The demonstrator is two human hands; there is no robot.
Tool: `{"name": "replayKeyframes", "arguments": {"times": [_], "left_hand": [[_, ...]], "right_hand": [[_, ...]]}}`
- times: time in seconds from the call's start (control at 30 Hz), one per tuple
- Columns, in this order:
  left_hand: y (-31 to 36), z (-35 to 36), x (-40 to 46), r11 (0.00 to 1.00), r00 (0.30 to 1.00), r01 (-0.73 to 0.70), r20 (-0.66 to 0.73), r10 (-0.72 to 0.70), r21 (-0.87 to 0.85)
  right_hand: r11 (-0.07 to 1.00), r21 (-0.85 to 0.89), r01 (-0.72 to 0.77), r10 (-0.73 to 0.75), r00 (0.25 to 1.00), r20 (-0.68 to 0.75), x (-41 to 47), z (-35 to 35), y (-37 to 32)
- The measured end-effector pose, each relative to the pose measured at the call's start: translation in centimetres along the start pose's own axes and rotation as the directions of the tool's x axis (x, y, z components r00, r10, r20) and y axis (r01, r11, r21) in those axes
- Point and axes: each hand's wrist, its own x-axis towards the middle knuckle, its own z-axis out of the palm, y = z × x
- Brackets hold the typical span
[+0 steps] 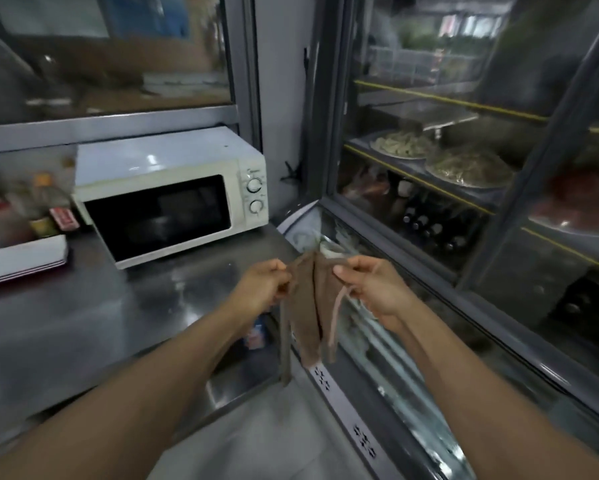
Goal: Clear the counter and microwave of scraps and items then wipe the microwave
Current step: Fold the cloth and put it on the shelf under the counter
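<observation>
A brown cloth (308,306) hangs between my two hands over the right edge of the steel counter (83,323). My left hand (261,285) pinches its left top corner and my right hand (367,289) pinches its right top corner, with a loose strip dangling below. The white microwave (173,195) stands at the back of the counter with its dark door closed, up and left of the cloth. Its top looks bare.
Bottles and jars (42,209) crowd the counter left of the microwave, behind a white flat box (21,259). A glass display case (464,202) with trays of food (467,166) and dark bottles fills the right side. A chest freezer lid (377,341) runs under my right arm.
</observation>
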Motion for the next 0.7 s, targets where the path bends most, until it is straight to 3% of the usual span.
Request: {"name": "replayKeyframes", "arguments": {"times": [0.17, 0.27, 0.4, 0.43, 0.5, 0.57, 0.7], "left_hand": [[-1.1, -4.3, 0.0, 0.995, 0.979, 0.025, -0.203, -0.006, 0.093], [-2.0, -6.5, 0.4, 0.996, 0.973, 0.041, -0.231, -0.022, 0.079], [-2.7, -8.0, 0.6, 0.997, 0.958, 0.074, -0.281, -0.063, 0.029], [-3.0, -8.2, 0.7, 0.991, 0.954, 0.107, -0.272, -0.124, -0.076], [-3.7, -8.8, 1.2, 0.94, 0.938, 0.187, -0.232, -0.257, -0.284], [-4.4, -9.7, 1.8, 0.87, 0.913, 0.27, -0.178, -0.368, -0.413], [-5.7, -11.2, 2.9, 0.839, 0.929, 0.269, -0.104, -0.356, -0.473]], "right_hand": [[0.996, -0.084, 0.038, -0.032, 0.997, 0.072, 2.6, 1.1, 1.0], [0.949, -0.291, 0.119, -0.093, 0.99, 0.102, 4.1, 3.2, 1.5], [0.904, -0.396, 0.164, -0.145, 0.986, 0.078, 5.8, 6.2, 2.4], [0.926, -0.354, 0.128, -0.109, 0.991, 0.072, 6.1, 6.8, 2.6], [0.992, -0.086, -0.091, 0.101, 0.987, 0.125, 6.4, 7.8, 2.6], [0.943, 0.124, -0.31, 0.267, 0.923, 0.278, 6.5, 8.1, 2.6], [0.941, 0.116, -0.317, 0.227, 0.849, 0.477, 7.4, 7.5, 3.4]]}}
